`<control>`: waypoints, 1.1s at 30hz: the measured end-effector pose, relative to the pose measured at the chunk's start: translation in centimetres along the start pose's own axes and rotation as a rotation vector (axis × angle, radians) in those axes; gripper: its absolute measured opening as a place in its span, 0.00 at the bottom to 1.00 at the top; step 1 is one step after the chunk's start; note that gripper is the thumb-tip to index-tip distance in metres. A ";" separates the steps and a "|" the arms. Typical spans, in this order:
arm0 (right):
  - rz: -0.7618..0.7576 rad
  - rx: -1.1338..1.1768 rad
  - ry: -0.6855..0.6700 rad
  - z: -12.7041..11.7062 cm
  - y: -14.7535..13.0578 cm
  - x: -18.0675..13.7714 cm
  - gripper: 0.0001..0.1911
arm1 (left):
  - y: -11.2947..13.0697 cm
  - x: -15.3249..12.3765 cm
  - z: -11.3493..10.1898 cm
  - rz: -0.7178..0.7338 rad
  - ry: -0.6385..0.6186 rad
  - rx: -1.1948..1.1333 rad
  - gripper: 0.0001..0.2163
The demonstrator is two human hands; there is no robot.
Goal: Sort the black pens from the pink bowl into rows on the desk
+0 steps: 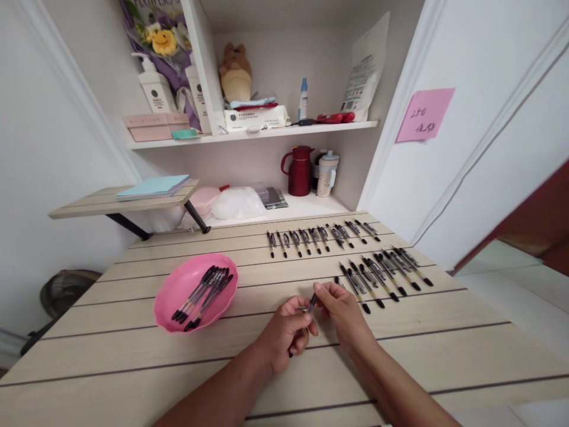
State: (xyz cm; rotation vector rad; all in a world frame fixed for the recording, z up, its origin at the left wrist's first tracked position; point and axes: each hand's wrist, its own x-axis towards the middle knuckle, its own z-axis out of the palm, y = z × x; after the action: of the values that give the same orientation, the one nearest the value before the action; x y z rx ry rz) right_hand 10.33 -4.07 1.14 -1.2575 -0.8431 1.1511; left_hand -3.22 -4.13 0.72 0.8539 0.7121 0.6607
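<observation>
Between my two hands is a black pen, tilted, with its dark end pointing up and away. My left hand is closed around its body, and a dark tip shows below the fingers. With thumb and fingertips, my right hand pinches the pen's upper end; whether the cap is on is too small to tell. Right of my right hand lies a row of pens with loose caps beside them. Farther back is a second row of pens. To the left, several capped pens lie in a pink bowl.
The slatted wooden table meets a white shelf unit at the back. A small raised stand carries blue paper. On the lower shelf stand a red jug and a cup. A pink note hangs at right.
</observation>
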 end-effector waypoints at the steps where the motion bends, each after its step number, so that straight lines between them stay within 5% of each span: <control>1: -0.009 0.013 -0.011 0.0 0.1 0.0 0.17 | 0.0 0.0 0.0 -0.004 -0.001 -0.003 0.14; 16: 0.164 0.264 -0.106 0.2 -0.2 0.3 0.18 | 0.2 -0.1 -0.1 -0.026 -0.009 -0.067 0.12; 25: 0.138 0.438 -0.213 0.5 -0.3 0.7 0.11 | 0.4 0.0 -0.2 -0.052 -0.022 -0.093 0.12; 33: 0.203 0.383 -0.137 0.8 -0.2 0.9 0.13 | 0.4 -0.1 -0.2 -0.047 -0.003 -0.104 0.13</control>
State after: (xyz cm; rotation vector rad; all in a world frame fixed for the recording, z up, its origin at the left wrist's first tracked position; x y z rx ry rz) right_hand 9.82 -2.98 1.35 -0.9689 -0.5657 1.4951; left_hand -3.54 -3.96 0.98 0.7404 0.6867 0.6487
